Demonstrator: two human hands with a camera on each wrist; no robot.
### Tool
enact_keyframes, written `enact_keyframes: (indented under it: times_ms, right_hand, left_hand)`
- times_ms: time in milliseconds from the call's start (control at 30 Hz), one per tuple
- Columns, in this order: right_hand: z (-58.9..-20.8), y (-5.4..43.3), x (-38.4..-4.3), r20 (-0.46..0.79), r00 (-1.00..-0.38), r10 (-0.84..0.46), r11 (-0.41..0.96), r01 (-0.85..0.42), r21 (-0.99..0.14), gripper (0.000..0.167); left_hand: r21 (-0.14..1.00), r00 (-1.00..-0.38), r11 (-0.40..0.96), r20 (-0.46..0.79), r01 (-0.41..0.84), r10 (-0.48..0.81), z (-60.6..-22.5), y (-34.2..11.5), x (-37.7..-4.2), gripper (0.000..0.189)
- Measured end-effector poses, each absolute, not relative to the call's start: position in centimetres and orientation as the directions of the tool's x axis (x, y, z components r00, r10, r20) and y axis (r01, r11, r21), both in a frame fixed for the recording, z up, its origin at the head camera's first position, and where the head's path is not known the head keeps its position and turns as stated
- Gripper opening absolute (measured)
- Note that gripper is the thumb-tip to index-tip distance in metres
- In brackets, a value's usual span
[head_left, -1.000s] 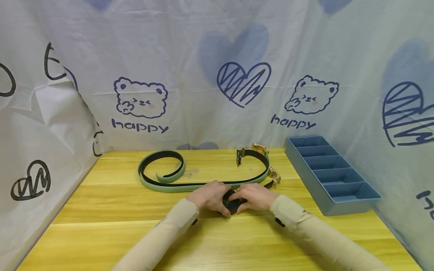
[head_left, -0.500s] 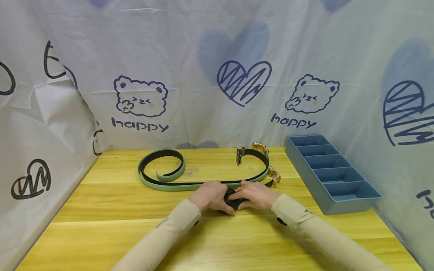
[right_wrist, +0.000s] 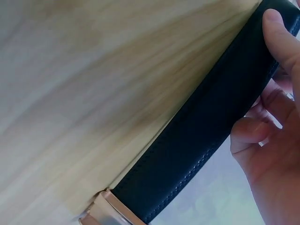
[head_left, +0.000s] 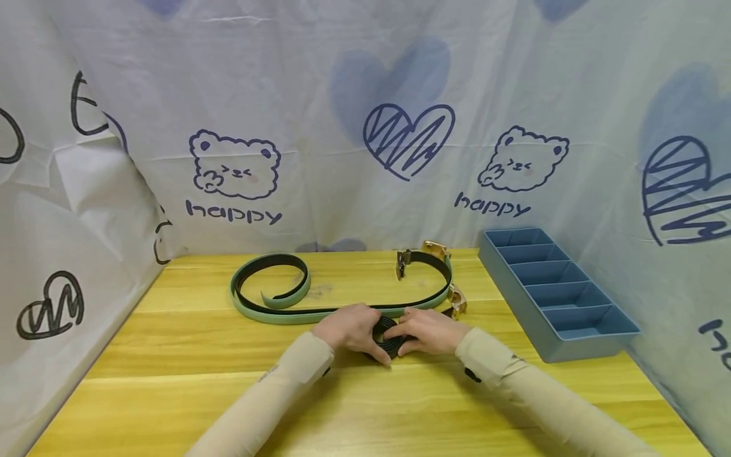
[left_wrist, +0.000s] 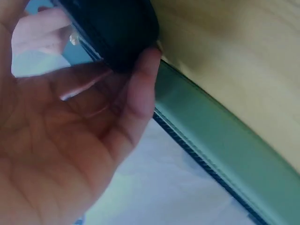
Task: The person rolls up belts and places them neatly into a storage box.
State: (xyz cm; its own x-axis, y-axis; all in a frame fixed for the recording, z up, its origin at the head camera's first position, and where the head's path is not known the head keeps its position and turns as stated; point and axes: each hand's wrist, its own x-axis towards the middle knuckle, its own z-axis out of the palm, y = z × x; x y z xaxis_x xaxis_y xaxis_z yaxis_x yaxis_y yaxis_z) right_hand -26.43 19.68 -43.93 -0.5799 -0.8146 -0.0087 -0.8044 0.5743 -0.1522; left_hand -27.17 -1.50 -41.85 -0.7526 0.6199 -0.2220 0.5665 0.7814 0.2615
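Left hand (head_left: 351, 329) and right hand (head_left: 432, 331) grip the coiled black belt (right_wrist: 206, 119), probably against unrolling. Its gold buckle (head_left: 459, 300) lies right.

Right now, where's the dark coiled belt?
In the head view, the dark coiled belt sits slightly right of centre on the table, between the hands, just nearer the camera than the green belt.

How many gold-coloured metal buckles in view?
2: one front buckle lies beyond the right hand, ending the coiled black stitched belt; one rear buckle sits by the green-and-black belt's right curve. Dark metal fitting nearby not counted.
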Motion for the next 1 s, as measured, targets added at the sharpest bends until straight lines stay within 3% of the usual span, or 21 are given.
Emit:
enact_keyframes:
  times_ms: [200,467,600,733,1000]
  right_hand:
    - [-44.2,20.0,-26.6,-0.002,-0.581,-0.814,0.573,-0.803,-0.16,0.044]
    - [-43.8,20.4,-26.6,-0.005,-0.585,-0.811,0.575,-0.795,-0.195,0.043]
    - [-43.6,20.1,-26.6,0.008,-0.586,-0.81,0.572,-0.795,-0.201,0.042]
    - [-43.5,19.9,-26.5,0.01,-0.595,-0.804,0.581,-0.789,-0.199,0.042]
    - [-43.7,20.2,-26.4,-0.002,-0.602,-0.798,0.589,-0.781,-0.207,0.048]
  left_hand:
    - [0.186,-0.763,0.785,-0.187,0.591,0.618,-42.2,-0.9,-27.0,0.056]
    - [0.252,-0.699,0.731,-0.217,0.634,0.681,-42.2,-1.4,-27.5,0.06]
    - [0.242,-0.722,0.752,-0.215,0.613,0.658,-42.1,-1.6,-27.4,0.061]
    - [0.193,-0.753,0.774,-0.182,0.602,0.632,-42.1,-1.4,-26.8,0.068]
    - [0.077,-0.738,0.755,-0.172,0.651,0.653,-42.3,-0.9,-26.4,0.073]
